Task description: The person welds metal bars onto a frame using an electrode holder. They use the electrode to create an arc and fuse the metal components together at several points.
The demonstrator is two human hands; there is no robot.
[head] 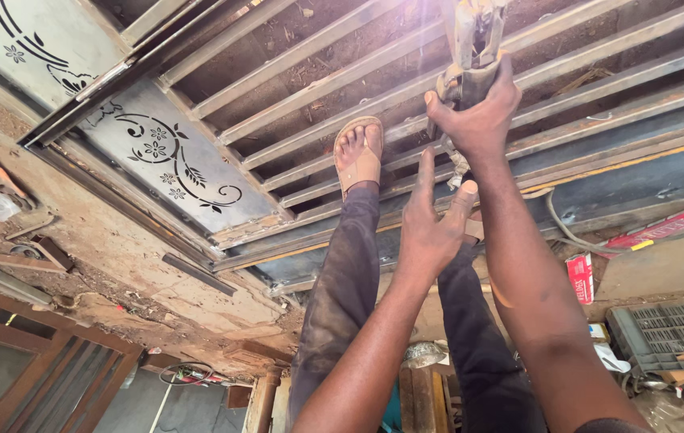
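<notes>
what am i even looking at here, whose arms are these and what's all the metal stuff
There is no machine here. The single picture comes from a camera worn on a person's head, looking down at that person's own two bare arms and legs.

The right hand is closed around a metal hand tool; glare hides exactly what kind it is. The left hand is open, fingers stretched out just below it, holding nothing.

Under them lies a large metal frame made of long parallel bars, rusty in places. One foot in a tan sandal rests on the bars. At the frame's left are pale panels with black flower and vine patterns.

Around it is dusty ground with scraps. On the right lie a red and white carton and a grey plastic crate.
</notes>
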